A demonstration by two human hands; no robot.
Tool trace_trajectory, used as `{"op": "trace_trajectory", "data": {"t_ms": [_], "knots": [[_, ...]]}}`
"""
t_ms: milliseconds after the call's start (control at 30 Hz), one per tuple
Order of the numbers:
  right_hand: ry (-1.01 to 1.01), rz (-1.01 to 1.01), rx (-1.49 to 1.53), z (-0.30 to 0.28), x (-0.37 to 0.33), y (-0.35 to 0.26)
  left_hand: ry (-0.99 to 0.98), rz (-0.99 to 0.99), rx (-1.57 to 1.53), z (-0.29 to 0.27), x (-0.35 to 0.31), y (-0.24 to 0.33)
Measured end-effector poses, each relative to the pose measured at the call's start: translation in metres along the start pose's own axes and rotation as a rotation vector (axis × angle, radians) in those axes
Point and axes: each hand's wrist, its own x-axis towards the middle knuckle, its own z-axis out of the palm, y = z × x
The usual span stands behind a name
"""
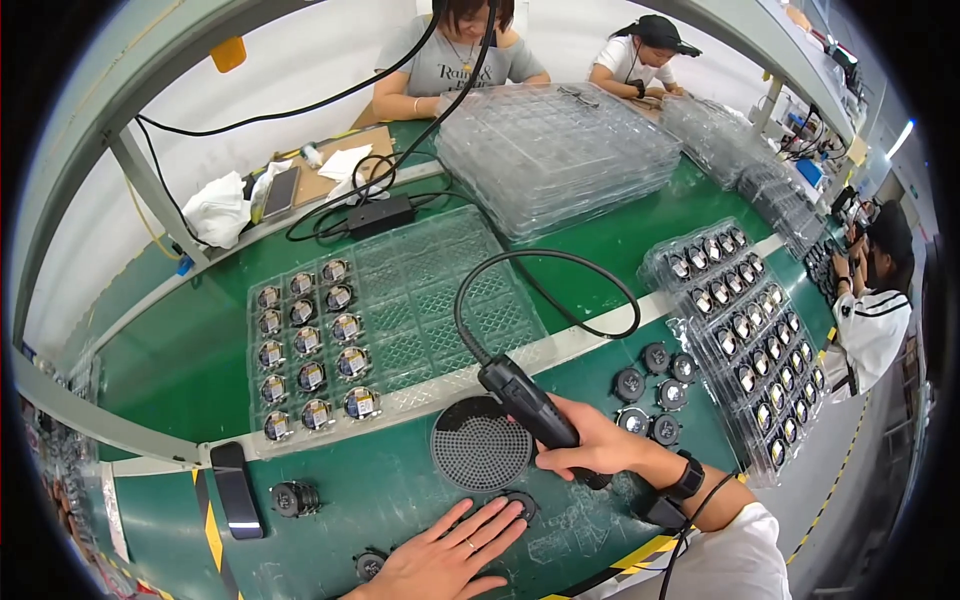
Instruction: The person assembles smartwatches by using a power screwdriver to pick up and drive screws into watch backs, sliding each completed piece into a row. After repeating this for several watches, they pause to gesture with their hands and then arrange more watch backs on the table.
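Note:
My right hand (590,440) is wrapped round a black corded electric screwdriver (525,400), held tilted with its cable end up and away to the left; its tip cannot be made out. Flat and spread, my left hand (450,555) lies on the green bench, fingertips touching a small round black part (521,506) and partly covering it. Just beyond the fingers is a round black perforated disc (482,445), beside the screwdriver. Another round black part (370,565) sits at the left hand's left edge. Farther left stands a taller round black part (294,499).
Several round black parts (664,392) lie right of my right hand. Clear trays hold rows of round parts, one tray (440,290) ahead and stacked trays (700,330) at right. A phone (236,490) lies left. The black cable (560,255) loops ahead. Co-workers sit across.

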Motion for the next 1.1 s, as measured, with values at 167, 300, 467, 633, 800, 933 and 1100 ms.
{"op": "trace_trajectory", "data": {"t_ms": [167, 300, 467, 633, 800, 933, 1100], "knots": [[0.005, -0.035, -0.005, -0.002, -0.003, -0.001, -0.073, -0.020, 0.094, 0.002, 0.004, -0.006], [0.018, -0.021, 0.026, 0.000, -0.003, 0.000, -0.059, 0.008, 0.087, 0.005, 0.000, -0.011], [0.032, 0.008, 0.000, 0.001, -0.003, -0.003, -0.026, 0.026, 0.048, 0.007, -0.002, -0.013], [0.036, 0.012, -0.013, 0.000, -0.001, -0.002, -0.010, 0.029, 0.025, 0.009, -0.003, -0.016], [0.047, 0.027, -0.011, -0.001, -0.001, -0.002, 0.001, 0.032, 0.026, 0.010, -0.002, -0.017], [0.041, 0.018, -0.027, 0.002, -0.001, -0.003, 0.004, 0.023, 0.032, 0.006, -0.003, -0.015], [0.044, 0.007, -0.042, 0.005, -0.004, -0.005, 0.017, 0.024, 0.040, 0.007, -0.004, -0.011]]}}
